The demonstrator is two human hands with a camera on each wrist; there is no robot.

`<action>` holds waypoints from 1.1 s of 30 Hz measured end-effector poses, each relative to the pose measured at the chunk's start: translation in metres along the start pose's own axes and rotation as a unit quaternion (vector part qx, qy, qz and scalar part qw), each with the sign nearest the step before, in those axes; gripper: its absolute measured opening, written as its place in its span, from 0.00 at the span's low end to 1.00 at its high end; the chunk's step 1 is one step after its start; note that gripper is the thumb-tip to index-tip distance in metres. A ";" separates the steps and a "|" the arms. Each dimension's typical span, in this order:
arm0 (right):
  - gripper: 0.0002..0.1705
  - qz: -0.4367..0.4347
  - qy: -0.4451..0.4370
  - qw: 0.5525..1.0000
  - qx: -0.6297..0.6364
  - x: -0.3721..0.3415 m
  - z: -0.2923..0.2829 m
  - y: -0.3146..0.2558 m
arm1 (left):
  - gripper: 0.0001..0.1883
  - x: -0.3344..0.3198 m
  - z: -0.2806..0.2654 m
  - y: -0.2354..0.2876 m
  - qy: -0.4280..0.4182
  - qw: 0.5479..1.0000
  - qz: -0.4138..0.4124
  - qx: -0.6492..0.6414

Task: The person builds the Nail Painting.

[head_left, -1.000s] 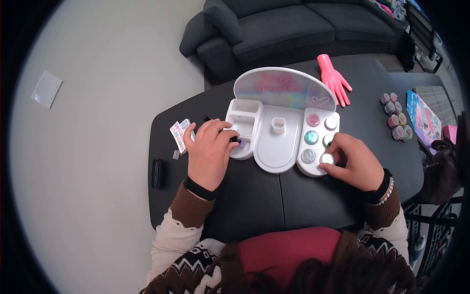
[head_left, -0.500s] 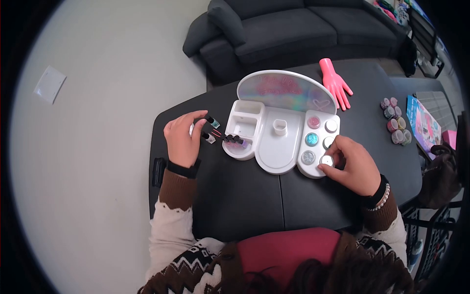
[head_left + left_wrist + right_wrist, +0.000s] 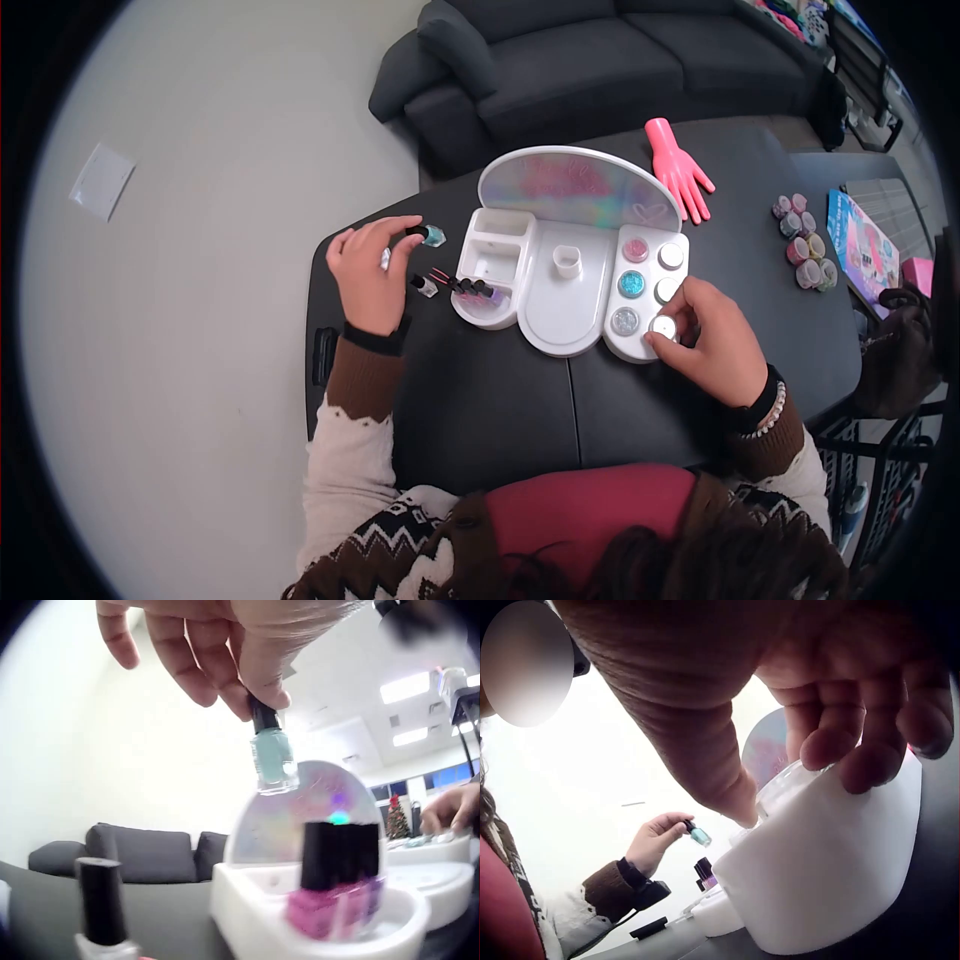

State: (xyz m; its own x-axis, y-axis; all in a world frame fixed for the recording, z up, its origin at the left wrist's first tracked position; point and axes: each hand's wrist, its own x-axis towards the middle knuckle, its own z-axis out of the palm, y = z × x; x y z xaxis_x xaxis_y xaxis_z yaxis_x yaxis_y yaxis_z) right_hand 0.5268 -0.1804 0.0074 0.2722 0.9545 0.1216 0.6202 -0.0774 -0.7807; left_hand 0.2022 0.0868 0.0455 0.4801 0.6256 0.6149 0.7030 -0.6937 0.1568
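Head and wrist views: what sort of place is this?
Probably a lounge or common room, perhaps in an office: a dark sofa stands beyond the black table, and the left wrist view shows ceiling light panels and a decorated tree.

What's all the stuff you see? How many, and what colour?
table: 1, black, middle
tray: 1, white, on the table
small bottles: several, pink and purple, tray's left front compartment
mint bottle: 1, mint, raised left of the tray
pale bottle: 1, whitish, left of the tray
glitter pots: 3, pink, blue and silver, tray's right part
white-topped pots: 3, white, beside the glitter pots
model hand: 1, pink, behind the tray
little jars: about eight, mixed colours, far right
package: 1, blue and pink, far right
case: 1, black, table's left edge
sofa: 1, grey, beyond the table
sleeves: 2, brown and cream, both arms
left fingers: 1 set, bare, pinching the mint bottle
right fingers: 1 set, bare, on the front white-topped pot
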 end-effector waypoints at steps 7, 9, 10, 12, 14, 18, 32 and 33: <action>0.21 -0.001 0.002 1.000 0.001 -0.001 0.000 -0.002 | 0.09 -0.025 -0.032 0.047 -0.033 0.987 0.121 -0.105; 0.21 -0.003 0.002 1.000 0.004 -0.003 0.001 -0.002 | 0.09 -0.031 -0.027 0.051 -0.044 0.986 0.137 -0.081; 0.21 -0.006 0.004 1.000 0.007 -0.002 0.001 -0.002 | 0.09 -0.032 -0.025 0.053 -0.053 0.985 0.154 -0.056; 0.21 -0.010 0.005 1.000 0.010 -0.002 0.001 -0.002 | 0.09 -0.035 -0.019 0.051 -0.055 0.985 0.155 -0.048; 0.21 -0.005 0.006 1.000 0.005 -0.002 0.001 -0.001 | 0.12 -0.036 -0.016 0.049 -0.067 0.983 0.161 -0.050; 0.21 -0.002 -0.001 1.000 0.001 -0.002 0.000 -0.003 | 0.11 -0.034 -0.013 0.050 -0.066 0.982 0.171 -0.036; 0.21 -0.002 -0.007 1.000 -0.003 -0.002 -0.001 -0.002 | 0.15 -0.039 0.006 0.053 -0.060 0.976 0.207 0.004; 0.21 -0.003 -0.007 1.000 -0.002 -0.002 -0.001 -0.002 | 0.15 -0.039 0.004 0.056 -0.060 0.976 0.207 0.005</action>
State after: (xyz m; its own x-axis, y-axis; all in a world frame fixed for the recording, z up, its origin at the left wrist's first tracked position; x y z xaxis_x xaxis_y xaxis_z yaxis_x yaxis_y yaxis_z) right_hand 0.5257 -0.1820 0.0093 0.2576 0.9592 0.1168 0.6253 -0.0733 -0.7770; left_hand 0.2244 0.0252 0.0275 0.7824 0.3303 0.5280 0.4406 -0.8927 -0.0945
